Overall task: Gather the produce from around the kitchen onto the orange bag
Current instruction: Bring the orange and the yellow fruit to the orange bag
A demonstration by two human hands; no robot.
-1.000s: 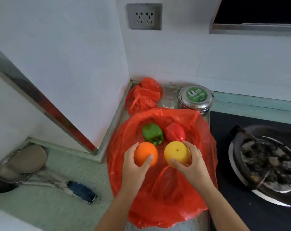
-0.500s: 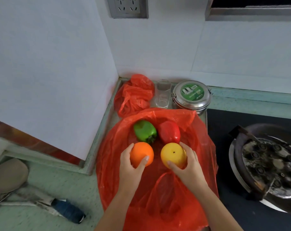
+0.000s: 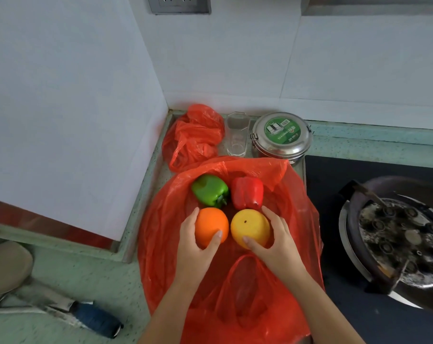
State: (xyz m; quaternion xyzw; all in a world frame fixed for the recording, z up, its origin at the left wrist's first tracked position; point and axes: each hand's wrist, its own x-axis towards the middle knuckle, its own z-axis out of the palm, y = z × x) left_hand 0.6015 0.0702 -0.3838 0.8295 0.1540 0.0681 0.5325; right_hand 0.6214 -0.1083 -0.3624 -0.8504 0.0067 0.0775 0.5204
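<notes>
Two peppers lie on the orange bag (image 3: 161, 244); my left hand (image 3: 193, 247) clasps the orange (image 3: 210, 225), my right hand (image 3: 277, 244) clasps the yellow fruit (image 3: 249, 225), neither released.

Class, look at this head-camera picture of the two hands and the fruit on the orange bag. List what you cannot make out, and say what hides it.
- Whether the orange and yellow fruit rest on the orange bag: left hand and right hand cover their undersides.
- Lunch tin contents: lid shut; label print too small.
- Wall socket: cut off by the top edge.
- Blue-handled tool: its end is blurred.
</notes>
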